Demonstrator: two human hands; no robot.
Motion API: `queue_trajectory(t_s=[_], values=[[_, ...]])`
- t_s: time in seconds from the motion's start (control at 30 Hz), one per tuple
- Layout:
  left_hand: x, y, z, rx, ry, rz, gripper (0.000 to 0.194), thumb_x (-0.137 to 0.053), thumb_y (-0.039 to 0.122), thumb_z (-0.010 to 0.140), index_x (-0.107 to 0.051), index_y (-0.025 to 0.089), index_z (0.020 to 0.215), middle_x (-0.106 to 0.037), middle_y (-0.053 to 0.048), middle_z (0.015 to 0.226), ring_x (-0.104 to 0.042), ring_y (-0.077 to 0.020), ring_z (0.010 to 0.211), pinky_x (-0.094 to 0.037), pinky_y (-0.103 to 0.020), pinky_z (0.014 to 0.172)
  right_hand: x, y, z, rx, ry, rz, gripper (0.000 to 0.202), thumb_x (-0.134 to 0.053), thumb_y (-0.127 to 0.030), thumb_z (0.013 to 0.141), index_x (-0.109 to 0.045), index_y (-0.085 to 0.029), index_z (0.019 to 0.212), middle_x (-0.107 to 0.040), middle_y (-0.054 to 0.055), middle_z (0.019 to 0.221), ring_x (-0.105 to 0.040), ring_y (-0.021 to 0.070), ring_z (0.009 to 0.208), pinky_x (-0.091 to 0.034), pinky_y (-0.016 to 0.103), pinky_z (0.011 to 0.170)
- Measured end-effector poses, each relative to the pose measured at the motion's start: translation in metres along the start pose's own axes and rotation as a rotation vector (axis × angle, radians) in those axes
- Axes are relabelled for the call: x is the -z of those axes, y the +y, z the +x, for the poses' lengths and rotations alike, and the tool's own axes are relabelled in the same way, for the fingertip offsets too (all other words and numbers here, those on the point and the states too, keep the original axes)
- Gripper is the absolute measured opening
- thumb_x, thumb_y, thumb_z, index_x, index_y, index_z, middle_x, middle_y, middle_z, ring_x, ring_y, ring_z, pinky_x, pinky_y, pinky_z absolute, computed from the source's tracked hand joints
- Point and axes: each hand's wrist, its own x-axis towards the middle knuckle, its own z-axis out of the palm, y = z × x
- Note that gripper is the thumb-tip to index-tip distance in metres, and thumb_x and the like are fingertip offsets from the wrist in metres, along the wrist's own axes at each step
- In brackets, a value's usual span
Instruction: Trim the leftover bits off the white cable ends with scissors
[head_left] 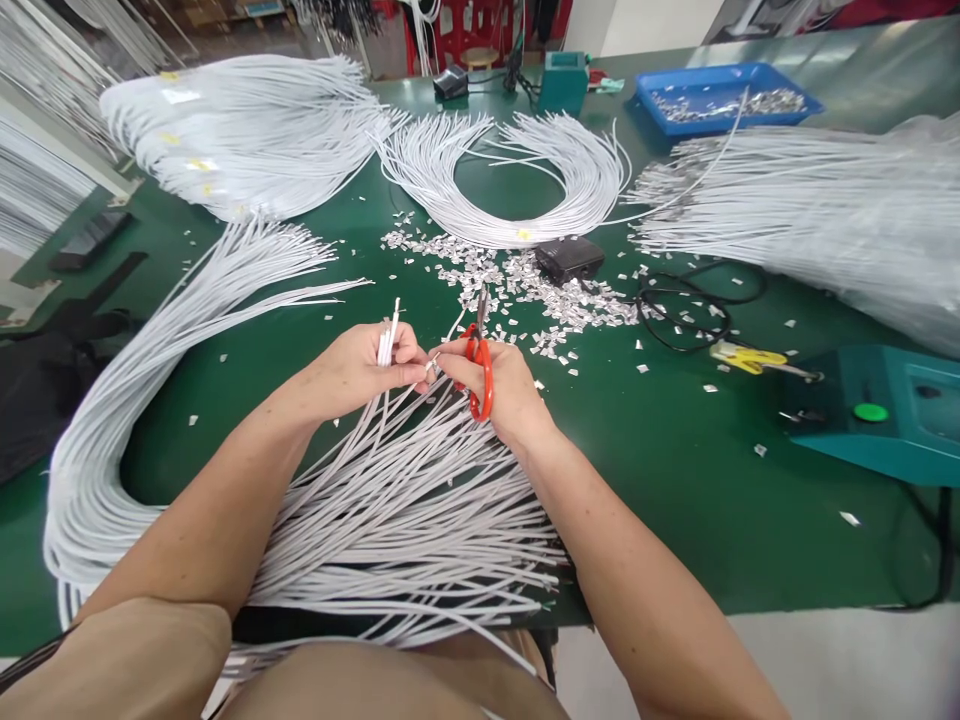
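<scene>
My left hand (382, 360) is closed around a few white cables (386, 345), whose ends stick up past the fingers. Its thumb and fingertips pinch a cable end close to the other hand. In my right hand (502, 385) are red-handled scissors (482, 375), blades pointing away from me. The right thumb and fingertips meet the left ones at the same cable end; the exact contact is hidden. Below both hands a thick spread of white cables (405, 510) lies across the table edge and curves round to the left.
Small silvery scraps (555, 310) litter the green table (637, 480) around a black box (568, 258). Coiled cable bundles (247, 130) lie at the back, with a blue tray (727, 95) behind. At right are a teal machine (885, 410), yellow-handled snips (750, 358) and a black cord (686, 335).
</scene>
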Motion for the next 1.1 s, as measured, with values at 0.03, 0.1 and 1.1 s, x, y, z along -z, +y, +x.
queue_trajectory(t_s=[0.03,0.1,1.1], values=[[0.000,0.000,0.000,0.004,-0.023,-0.017,0.033,-0.067,0.018,0.080,-0.037,0.020,0.067,-0.066,0.002,0.076,-0.068,-0.0146,0.075,-0.050,-0.029,0.072,0.000,0.001,0.000,-0.003,-0.019,0.008,0.011,-0.072,-0.029,0.066,-0.072,-0.019,0.070,-0.061,-0.003,0.061,-0.051,0.0094,0.060,-0.042,0.026,0.065],[0.001,0.000,0.000,0.020,-0.071,-0.067,0.033,-0.066,0.019,0.082,-0.036,0.021,0.068,-0.067,0.001,0.076,-0.068,-0.0153,0.074,-0.051,-0.030,0.071,0.001,0.002,0.000,-0.008,-0.081,0.019,0.012,-0.071,-0.030,0.069,-0.073,-0.019,0.072,-0.063,-0.003,0.062,-0.051,0.0096,0.060,-0.042,0.026,0.065],[-0.001,0.005,-0.007,0.067,-0.160,0.045,0.038,-0.062,0.034,0.086,-0.061,0.022,0.123,-0.054,-0.010,0.139,-0.057,-0.0272,0.121,-0.058,-0.040,0.089,0.006,0.002,-0.004,0.432,0.231,-0.394,0.017,-0.058,-0.025,0.081,-0.073,-0.020,0.086,-0.068,0.001,0.086,-0.058,0.0135,0.075,-0.045,0.026,0.071]])
